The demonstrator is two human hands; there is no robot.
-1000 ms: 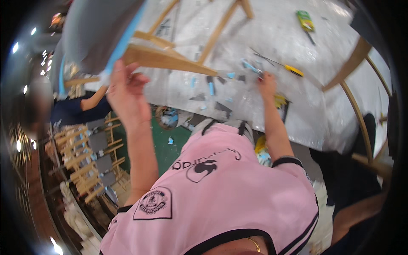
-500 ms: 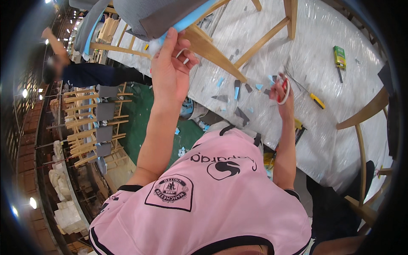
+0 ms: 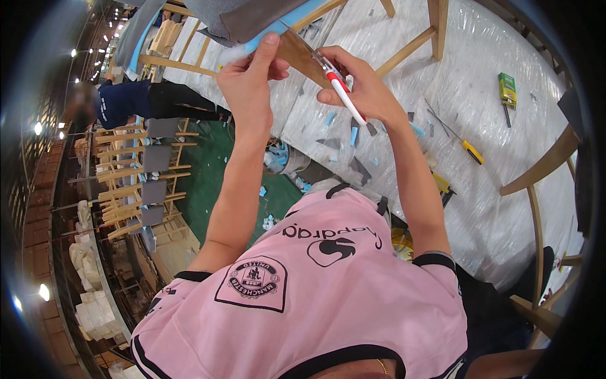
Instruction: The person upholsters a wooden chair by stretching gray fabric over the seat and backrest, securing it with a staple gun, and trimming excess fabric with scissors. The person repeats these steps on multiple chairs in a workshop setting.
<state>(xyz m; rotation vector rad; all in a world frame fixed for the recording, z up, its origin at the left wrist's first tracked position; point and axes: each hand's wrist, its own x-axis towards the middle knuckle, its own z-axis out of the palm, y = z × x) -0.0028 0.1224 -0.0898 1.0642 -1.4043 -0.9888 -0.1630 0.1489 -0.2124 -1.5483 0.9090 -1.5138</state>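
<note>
At the top, a chair with a wooden frame (image 3: 302, 62) lies tipped, its grey fabric cover (image 3: 222, 14) facing me. Light-blue foam (image 3: 295, 15) lines the cover's edge, and a tuft of white padding (image 3: 232, 55) pokes out at its left end. My left hand (image 3: 249, 85) pinches the foam edge between thumb and fingers. Wrapped in my right hand (image 3: 366, 88) are scissors (image 3: 344, 96) with red-and-white handles. Their blades point up and left, with the tips at the foam edge just right of my left thumb.
Clear plastic film covers the worktable (image 3: 470, 208), strewn with grey and blue scraps. A yellow-handled screwdriver (image 3: 471, 151) and a green box (image 3: 507, 88) lie to the right. A scrap bucket (image 3: 293, 161) stands below the table edge. Stacked chairs (image 3: 154, 170) and another person (image 3: 126, 104) are at left.
My right hand has brought the scissors up and left from above the table to the foam edge. My left hand stays at the edge, slightly shifted. The person at left has lowered an arm.
</note>
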